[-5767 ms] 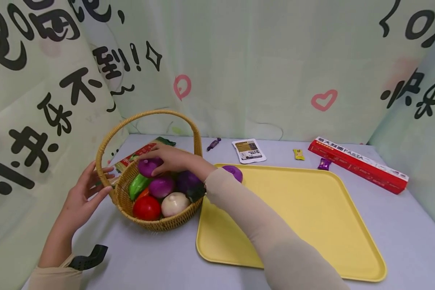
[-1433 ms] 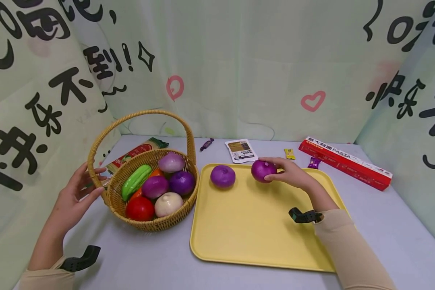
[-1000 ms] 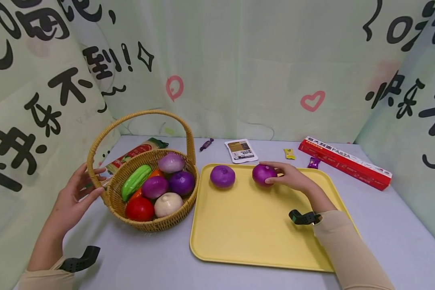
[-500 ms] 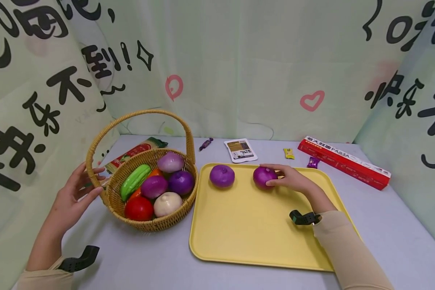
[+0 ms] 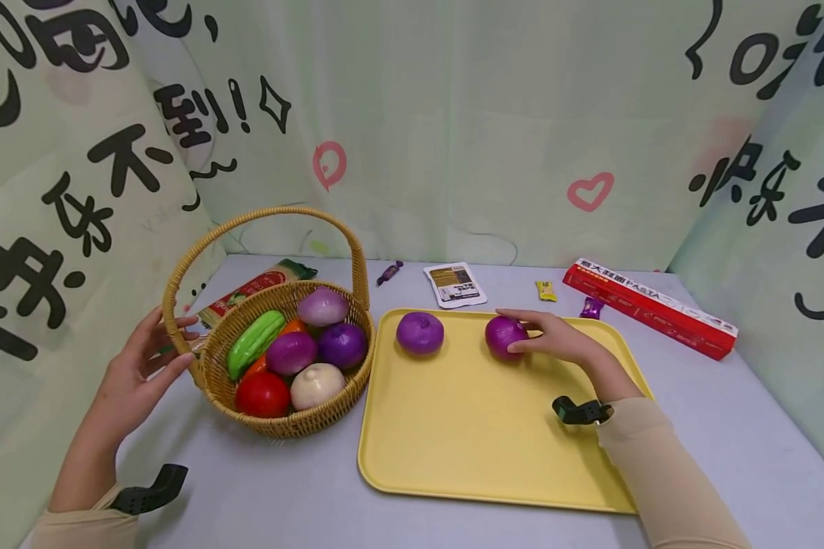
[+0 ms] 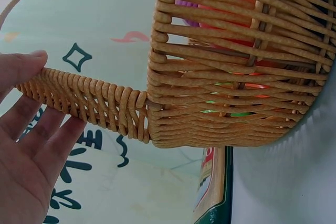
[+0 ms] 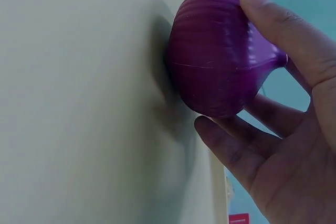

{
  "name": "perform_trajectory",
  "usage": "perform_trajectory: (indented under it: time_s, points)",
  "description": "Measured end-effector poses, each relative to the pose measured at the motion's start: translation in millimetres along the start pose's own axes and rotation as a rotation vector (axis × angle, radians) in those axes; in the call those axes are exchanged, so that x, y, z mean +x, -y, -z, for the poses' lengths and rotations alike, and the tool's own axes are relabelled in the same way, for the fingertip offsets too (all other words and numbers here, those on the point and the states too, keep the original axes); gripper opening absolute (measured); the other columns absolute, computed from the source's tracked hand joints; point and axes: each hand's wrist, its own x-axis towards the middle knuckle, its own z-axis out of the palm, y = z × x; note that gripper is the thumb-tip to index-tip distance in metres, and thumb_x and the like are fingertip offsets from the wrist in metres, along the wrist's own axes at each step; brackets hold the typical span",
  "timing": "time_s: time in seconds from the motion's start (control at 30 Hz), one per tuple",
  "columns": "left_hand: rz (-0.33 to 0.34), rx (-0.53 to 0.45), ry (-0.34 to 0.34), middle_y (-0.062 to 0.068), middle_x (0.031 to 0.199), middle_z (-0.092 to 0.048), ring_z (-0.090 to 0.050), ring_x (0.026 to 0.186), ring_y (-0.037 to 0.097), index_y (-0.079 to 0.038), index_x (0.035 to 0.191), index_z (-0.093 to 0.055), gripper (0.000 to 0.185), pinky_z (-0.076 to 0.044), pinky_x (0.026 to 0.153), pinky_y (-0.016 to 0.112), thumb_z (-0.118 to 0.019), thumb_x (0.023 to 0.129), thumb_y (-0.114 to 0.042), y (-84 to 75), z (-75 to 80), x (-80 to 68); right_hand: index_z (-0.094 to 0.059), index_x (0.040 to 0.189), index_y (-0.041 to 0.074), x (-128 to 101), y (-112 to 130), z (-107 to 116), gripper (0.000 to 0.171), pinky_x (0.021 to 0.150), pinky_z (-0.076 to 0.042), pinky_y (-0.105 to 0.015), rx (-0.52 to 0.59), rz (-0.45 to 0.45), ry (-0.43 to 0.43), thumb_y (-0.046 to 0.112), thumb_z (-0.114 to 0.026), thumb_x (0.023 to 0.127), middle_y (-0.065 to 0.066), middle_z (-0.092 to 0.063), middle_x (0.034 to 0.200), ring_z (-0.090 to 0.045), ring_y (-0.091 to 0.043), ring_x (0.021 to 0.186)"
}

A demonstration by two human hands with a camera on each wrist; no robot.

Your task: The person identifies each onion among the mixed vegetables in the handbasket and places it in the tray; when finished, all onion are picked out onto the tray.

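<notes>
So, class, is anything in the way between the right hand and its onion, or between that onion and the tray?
No, nothing visible. The right hand holds the onion directly, and nothing shows between the onion and the tray below. The other purple vegetable sits apart, to the left.

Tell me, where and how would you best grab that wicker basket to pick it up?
Probably by the top of its handle, from above: it arches high over the vegetables in the basket and looks slim enough to grasp. Holding only one side, as the left hand does, might let the loaded basket tip.
</notes>
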Motion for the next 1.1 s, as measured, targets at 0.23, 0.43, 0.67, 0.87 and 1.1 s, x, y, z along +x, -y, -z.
perform_trajectory:
  time_s: [0.23,0.43,0.67,0.87,1.1]
  points:
    - [0.001,0.004,0.001,-0.035,0.122,-0.044,-0.046,0.108,-0.016,-0.024,0.149,-0.024,0.078,-0.038,0.082,-0.004,-0.063,0.086,0.0,-0.3,0.3,0.3,-0.038,0.144,0.013,1,-1,7,0.069,0.1,-0.043,-0.054,0.015,0.031,-0.023,0.032,-0.068,0.085,-0.018,-0.045,0.143,-0.042,-0.041,0.131]
    - [-0.002,0.003,-0.002,-0.035,0.122,-0.045,-0.046,0.108,-0.015,-0.023,0.149,-0.025,0.077,-0.039,0.082,-0.003,-0.063,0.086,0.0,-0.4,0.4,1.2,-0.039,0.144,0.013,0,1,11,0.068,0.1,-0.044,-0.053,0.009,0.051,-0.03,0.031,-0.068,0.085,-0.017,-0.042,0.146,-0.043,-0.04,0.13]
    - [-0.005,0.002,-0.004,-0.033,0.122,-0.046,-0.047,0.108,-0.015,-0.023,0.149,-0.025,0.077,-0.038,0.082,-0.003,-0.063,0.086,0.0,-1.0,0.5,1.6,-0.039,0.144,0.022,-3,8,21,0.065,0.1,-0.042,-0.057,-0.016,-0.018,-0.072,0.038,-0.065,0.087,-0.017,-0.038,0.148,-0.036,-0.041,0.135]
    - [-0.001,0.003,-0.003,-0.032,0.122,-0.046,-0.047,0.108,-0.015,-0.023,0.149,-0.025,0.078,-0.039,0.081,-0.003,-0.064,0.085,0.001,-0.3,0.7,1.9,-0.039,0.144,0.023,-2,17,29,0.064,0.102,-0.039,-0.059,-0.03,-0.021,-0.112,0.04,-0.063,0.087,-0.017,-0.035,0.149,-0.034,-0.04,0.136]
    - [0.002,0.008,-0.003,-0.033,0.122,-0.046,-0.047,0.107,-0.015,-0.023,0.149,-0.026,0.077,-0.039,0.081,-0.003,-0.064,0.086,0.0,0.6,0.3,1.6,-0.038,0.145,0.024,-1,22,31,0.064,0.102,-0.037,-0.061,-0.045,-0.031,-0.117,0.04,-0.063,0.088,-0.019,-0.036,0.148,-0.035,-0.04,0.135]
